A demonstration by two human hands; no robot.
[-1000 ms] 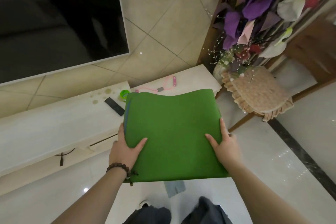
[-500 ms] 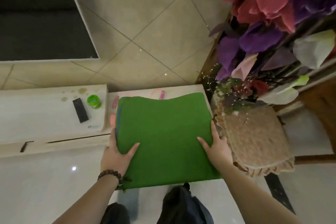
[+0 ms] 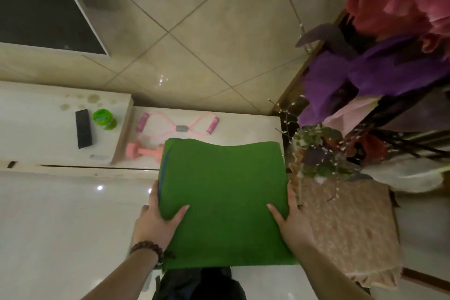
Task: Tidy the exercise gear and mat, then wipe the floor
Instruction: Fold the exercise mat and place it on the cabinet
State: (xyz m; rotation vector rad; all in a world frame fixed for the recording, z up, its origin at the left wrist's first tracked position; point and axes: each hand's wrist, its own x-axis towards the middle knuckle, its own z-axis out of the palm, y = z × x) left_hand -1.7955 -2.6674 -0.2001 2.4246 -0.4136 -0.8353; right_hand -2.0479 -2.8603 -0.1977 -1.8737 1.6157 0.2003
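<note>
Mat (image 3: 222, 202), green, folded, one count, held flat at waist height between both hands, its far edge over the lower worktop (image 3: 243, 129). Versus 0.5 s ago: view is tilted further down; pink resistance band (image 3: 177, 124) now fully exposed beyond the mat edge, pink dumbbell (image 3: 143, 152) now visible at the mat's far left corner. Left hand (image 3: 155, 224): thumb on top, fingers under the left edge, gripping mat. Right hand (image 3: 293, 221): thumb on top, fingers wrapped along the right edge, gripping mat. Beaded bracelet (image 3: 146, 248) on left wrist, one. Upper worktop (image 3: 36, 114): one black remote (image 3: 83, 128), one green lidded jar (image 3: 104, 119), just beside each other. Woven stool cover (image 3: 345, 224), right of mat, one. Artificial flowers (image 3: 389, 44) above it.
</note>
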